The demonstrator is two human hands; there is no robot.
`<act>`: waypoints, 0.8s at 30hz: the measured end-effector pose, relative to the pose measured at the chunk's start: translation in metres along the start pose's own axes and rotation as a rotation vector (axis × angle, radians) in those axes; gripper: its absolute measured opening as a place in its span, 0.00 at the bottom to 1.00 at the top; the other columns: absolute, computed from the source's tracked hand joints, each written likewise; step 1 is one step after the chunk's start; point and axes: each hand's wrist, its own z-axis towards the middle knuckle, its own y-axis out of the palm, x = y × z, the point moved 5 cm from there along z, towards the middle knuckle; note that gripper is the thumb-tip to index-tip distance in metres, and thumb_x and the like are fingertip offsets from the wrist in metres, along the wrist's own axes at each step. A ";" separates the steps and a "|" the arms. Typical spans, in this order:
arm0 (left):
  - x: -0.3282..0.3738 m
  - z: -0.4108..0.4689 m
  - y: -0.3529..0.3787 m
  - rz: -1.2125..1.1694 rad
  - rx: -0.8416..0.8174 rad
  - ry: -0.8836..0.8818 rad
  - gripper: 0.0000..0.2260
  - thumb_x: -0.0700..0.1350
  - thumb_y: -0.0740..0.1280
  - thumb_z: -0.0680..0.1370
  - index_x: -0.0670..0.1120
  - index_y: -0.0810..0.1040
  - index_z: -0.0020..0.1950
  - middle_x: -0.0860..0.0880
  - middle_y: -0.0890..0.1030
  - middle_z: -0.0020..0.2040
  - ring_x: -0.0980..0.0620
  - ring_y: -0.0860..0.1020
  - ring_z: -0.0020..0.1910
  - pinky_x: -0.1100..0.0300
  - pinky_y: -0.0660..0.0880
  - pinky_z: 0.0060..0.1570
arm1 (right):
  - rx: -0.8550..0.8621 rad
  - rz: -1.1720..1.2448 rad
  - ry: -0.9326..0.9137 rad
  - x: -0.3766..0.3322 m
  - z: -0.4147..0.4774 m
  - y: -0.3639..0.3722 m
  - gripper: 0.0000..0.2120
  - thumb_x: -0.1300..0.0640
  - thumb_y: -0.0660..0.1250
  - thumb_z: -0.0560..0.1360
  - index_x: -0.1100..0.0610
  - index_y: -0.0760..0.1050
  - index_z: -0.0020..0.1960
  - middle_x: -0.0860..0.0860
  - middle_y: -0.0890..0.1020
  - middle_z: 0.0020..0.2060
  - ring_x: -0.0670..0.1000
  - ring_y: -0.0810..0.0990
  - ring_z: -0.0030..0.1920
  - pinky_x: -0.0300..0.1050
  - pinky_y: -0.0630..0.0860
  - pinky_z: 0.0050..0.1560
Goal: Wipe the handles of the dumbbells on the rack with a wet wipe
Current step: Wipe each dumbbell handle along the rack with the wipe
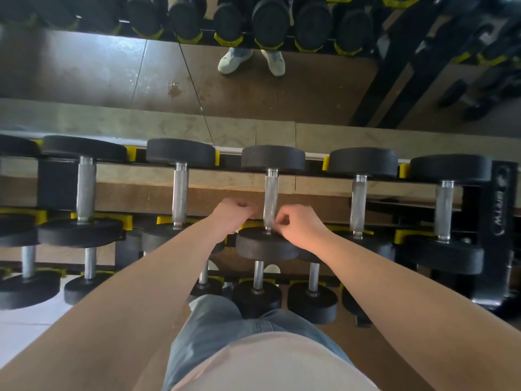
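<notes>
A: What's round the dumbbell (273,162) the person is at?

B: It sits mid top tier of the rack (503,221), each end by a yellow cradle (326,162). One neighbour (180,152) lies to its left and another (363,162) to its right, both well apart from it, w/ more further out. The lower tier (257,297) holds smaller ones, partly hidden under the forearms.

A: Anything in the way?

B: The near head (266,245) sits just below both hands. The far part of the handle is bare, w/ open gaps either side. Behind the rack a mirror (84,66) shows pale shoes (235,59) & another dumbbell row.

A: Which way does the handle point?

B: The handle (271,190) runs front to back, long axis straight away from the person. The far head is toward the mirror, the near head toward their jeans (214,320). It lies parallel w/ the other handles.

A: And the hands?

B: The L hand (232,214) is just left of the handle's near end, fingers curled, w/ a small gap to the metal. The R hand (298,225) is on the right side, fingers curled too, thumb & forefinger tips at the handle near its collar. It's blurred there, so can't tell whether either hand pinches anything.
</notes>
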 end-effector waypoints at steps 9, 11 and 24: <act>0.004 -0.003 0.006 -0.075 -0.030 -0.016 0.15 0.53 0.68 0.82 0.49 0.81 0.66 0.48 0.81 0.61 0.47 0.78 0.57 0.55 0.75 0.51 | 0.243 0.399 0.051 0.007 0.016 -0.018 0.04 0.54 0.70 0.79 0.50 0.80 0.54 0.44 0.82 0.47 0.43 0.80 0.47 0.36 0.75 0.48; 0.005 -0.004 0.005 -0.090 -0.005 -0.037 0.17 0.53 0.68 0.82 0.48 0.80 0.68 0.47 0.81 0.62 0.46 0.78 0.59 0.52 0.77 0.56 | 0.265 0.444 0.070 -0.002 0.025 -0.027 0.04 0.55 0.70 0.79 0.50 0.80 0.54 0.45 0.82 0.47 0.44 0.81 0.47 0.38 0.76 0.47; 0.006 -0.008 0.005 -0.112 -0.014 -0.104 0.12 0.53 0.66 0.83 0.48 0.82 0.62 0.46 0.81 0.56 0.48 0.77 0.52 0.58 0.71 0.41 | 0.141 0.624 0.236 0.007 0.025 -0.011 0.01 0.57 0.69 0.79 0.53 0.80 0.50 0.50 0.82 0.45 0.48 0.80 0.45 0.47 0.78 0.52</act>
